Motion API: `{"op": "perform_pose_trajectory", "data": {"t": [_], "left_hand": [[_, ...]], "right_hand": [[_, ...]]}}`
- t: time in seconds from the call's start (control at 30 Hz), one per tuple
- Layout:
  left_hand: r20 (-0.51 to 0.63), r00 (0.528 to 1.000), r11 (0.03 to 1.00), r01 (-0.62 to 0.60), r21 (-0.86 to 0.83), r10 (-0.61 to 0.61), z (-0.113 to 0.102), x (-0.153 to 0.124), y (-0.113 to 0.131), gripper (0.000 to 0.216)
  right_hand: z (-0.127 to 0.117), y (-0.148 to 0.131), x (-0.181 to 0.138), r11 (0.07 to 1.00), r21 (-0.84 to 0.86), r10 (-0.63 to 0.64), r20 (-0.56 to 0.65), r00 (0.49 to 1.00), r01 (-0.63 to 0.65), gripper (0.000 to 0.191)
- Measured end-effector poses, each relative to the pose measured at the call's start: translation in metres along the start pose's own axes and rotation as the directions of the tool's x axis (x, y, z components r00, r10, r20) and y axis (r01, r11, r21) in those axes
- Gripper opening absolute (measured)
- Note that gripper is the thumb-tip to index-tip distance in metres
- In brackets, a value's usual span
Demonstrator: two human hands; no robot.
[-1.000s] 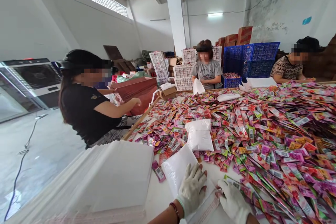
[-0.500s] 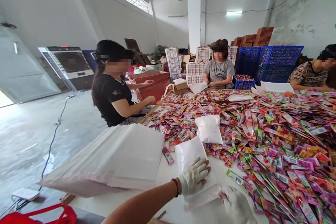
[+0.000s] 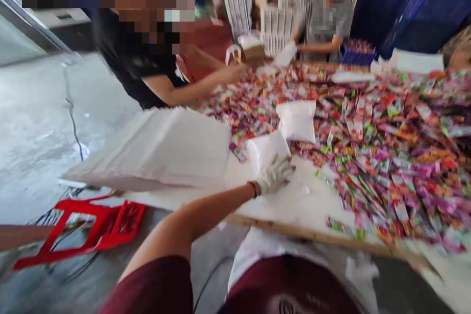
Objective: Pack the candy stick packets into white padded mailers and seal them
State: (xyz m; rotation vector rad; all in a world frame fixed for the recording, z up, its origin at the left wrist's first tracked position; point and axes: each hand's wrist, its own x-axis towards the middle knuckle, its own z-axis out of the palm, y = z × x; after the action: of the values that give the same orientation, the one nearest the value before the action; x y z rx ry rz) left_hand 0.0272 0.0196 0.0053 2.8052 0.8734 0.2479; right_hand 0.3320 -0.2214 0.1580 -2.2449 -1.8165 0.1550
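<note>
The gloved left hand point(image 3: 275, 176) lies flat, fingers spread, on a white bag point(image 3: 265, 149) at the table point(image 3: 294, 206) edge, pressing rather than gripping it. The right hand is out of view. A second bag point(image 3: 297, 120) sits just beyond on the sachets point(image 3: 386, 147). A bag stack point(image 3: 165, 149) lies left.

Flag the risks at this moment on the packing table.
1. The gloved left hand presses the flat white plastic bag lying close to the heap of colourful snack sachets; a sweep could scatter them.
2. Loose sachets near the wooden table edge may slide off.
3. The stack of white bags overhangs the table's side and could tip.
</note>
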Motion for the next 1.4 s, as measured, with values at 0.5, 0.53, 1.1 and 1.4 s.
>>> {"op": "perform_pose_trajectory", "data": {"t": [0.5,0.53,1.1,1.4], "left_hand": [[-0.064,0.955,0.928,0.263,-0.265,-0.289,-0.007,-0.091,0.055,0.044],[-0.079,0.945,0.923,0.289,-0.255,-0.318,-0.008,-0.092,0.057,0.045],[0.049,0.954,0.952,0.298,-0.073,-0.295,-0.012,-0.065,0.025,0.092],[0.006,0.944,0.920,0.322,-0.224,-0.329,-0.008,-0.075,0.052,0.018]], "right_hand": [[0.145,-0.065,0.146,0.562,0.178,-0.782,0.434,0.448,0.808,0.054],[0.146,-0.063,0.149,0.540,0.201,-0.801,0.422,0.425,0.817,0.056],[0.160,-0.026,0.207,0.295,0.319,-0.936,0.286,0.205,0.900,0.053],[0.160,-0.035,0.214,0.400,0.345,-0.914,0.220,0.342,0.849,0.032]]}}
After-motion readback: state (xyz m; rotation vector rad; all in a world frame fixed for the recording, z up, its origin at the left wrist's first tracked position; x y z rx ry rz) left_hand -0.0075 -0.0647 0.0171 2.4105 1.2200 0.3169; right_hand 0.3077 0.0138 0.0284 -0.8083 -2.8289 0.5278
